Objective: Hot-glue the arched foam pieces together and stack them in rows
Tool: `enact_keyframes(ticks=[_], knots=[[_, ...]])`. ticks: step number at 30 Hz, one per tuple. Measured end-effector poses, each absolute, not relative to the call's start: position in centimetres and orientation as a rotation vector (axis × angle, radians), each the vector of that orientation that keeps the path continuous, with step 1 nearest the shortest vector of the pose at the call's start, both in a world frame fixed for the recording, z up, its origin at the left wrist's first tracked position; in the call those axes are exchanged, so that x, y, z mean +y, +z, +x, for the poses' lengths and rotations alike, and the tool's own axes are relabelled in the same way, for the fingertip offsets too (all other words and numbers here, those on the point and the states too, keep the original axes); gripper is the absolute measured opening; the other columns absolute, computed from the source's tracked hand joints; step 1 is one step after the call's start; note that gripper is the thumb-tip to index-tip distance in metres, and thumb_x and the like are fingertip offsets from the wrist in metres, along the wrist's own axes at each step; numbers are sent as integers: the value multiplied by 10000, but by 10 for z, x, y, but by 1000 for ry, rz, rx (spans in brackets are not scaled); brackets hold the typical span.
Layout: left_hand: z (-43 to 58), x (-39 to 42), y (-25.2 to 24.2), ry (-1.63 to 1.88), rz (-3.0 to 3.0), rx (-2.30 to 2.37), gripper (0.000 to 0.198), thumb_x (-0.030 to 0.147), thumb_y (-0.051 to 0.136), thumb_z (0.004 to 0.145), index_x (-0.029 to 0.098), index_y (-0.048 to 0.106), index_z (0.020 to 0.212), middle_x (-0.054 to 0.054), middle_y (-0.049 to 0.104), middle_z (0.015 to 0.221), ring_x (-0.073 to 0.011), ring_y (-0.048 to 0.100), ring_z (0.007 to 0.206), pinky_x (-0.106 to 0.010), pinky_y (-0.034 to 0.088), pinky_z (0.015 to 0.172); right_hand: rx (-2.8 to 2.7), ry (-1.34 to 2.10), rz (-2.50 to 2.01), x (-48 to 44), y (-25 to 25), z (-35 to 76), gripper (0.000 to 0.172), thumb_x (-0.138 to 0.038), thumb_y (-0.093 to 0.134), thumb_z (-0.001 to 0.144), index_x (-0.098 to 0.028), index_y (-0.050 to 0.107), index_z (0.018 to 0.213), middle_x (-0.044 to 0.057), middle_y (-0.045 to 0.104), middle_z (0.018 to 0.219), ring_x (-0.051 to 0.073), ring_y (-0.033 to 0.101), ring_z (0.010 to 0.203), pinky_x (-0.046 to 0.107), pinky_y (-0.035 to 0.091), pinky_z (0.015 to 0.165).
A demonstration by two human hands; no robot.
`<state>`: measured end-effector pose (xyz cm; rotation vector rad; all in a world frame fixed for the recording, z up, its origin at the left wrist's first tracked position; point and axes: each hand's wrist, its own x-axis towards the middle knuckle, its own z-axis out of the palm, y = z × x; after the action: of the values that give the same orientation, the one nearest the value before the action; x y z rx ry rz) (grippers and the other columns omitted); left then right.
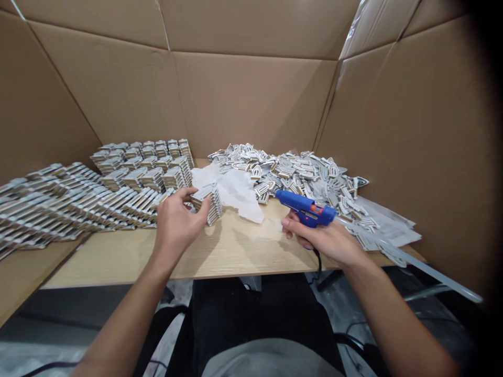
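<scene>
My left hand (176, 222) rests on the wooden table (236, 251), its fingers and thumb closed around a short stack of small grey-and-white flat pieces (208, 203). My right hand (324, 240) grips a blue glue gun (305, 208) with an orange trigger, nozzle pointing left and lying just above the tabletop. A long clear glue stick (412, 262) sticks out of the gun's back toward the right. Between the two hands lies a crumpled white paper sheet (236, 191).
Rows of neatly stacked pieces (145, 165) cover the table's left side, with more on a lower surface (51, 201). A loose heap of pieces (306, 175) lies at the back right over plastic bags (389, 225). Cardboard walls (251, 99) enclose the table. The gun's black cord (317, 262) hangs over the front edge.
</scene>
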<state>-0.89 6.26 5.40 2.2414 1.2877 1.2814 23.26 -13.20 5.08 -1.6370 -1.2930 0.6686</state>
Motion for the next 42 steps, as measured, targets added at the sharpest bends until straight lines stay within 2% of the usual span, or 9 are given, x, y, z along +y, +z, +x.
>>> enact_keyframes(ticks=[16, 22, 28, 34, 42], knots=[[-6, 61, 51, 1385, 2193, 1313, 466, 514, 699, 824, 133, 814, 1068, -114, 804, 913, -275, 727, 814, -383, 544, 780, -1322, 619, -1659, -131, 50, 234, 424, -615, 663, 955, -216, 597, 826, 10, 713, 777, 92, 468, 506, 260, 388, 497], [-7, 61, 48, 1403, 2224, 1345, 457, 504, 726, 814, 152, 804, 1095, -80, 801, 900, -260, 724, 764, -375, 530, 761, -1325, 600, -1687, -132, 53, 233, 413, -600, 665, 956, -217, 600, 815, 12, 715, 762, 95, 477, 509, 262, 390, 506], [-7, 61, 48, 1384, 2273, 1336, 457, 461, 737, 801, 142, 782, 1126, -94, 803, 942, -265, 724, 774, -385, 539, 795, -1333, 595, -1704, -132, 54, 232, 404, -598, 670, 948, -222, 602, 818, 13, 726, 774, 96, 485, 509, 260, 387, 499], [-8, 61, 48, 1269, 2297, 1330, 655, 484, 784, 742, 122, 685, 1278, -138, 771, 1067, -322, 732, 945, -415, 552, 843, -1305, 598, -1745, -133, 55, 232, 402, -601, 669, 941, -226, 587, 822, 10, 717, 765, 105, 493, 514, 264, 385, 487], [-7, 68, 42, 1168, 2249, 1305, 678, 391, 811, 704, 147, 631, 1311, -83, 717, 928, -280, 697, 869, -367, 528, 769, -1335, 565, -1713, -131, 52, 232, 386, -577, 684, 943, -231, 593, 798, 8, 690, 761, 125, 523, 572, 276, 392, 525]])
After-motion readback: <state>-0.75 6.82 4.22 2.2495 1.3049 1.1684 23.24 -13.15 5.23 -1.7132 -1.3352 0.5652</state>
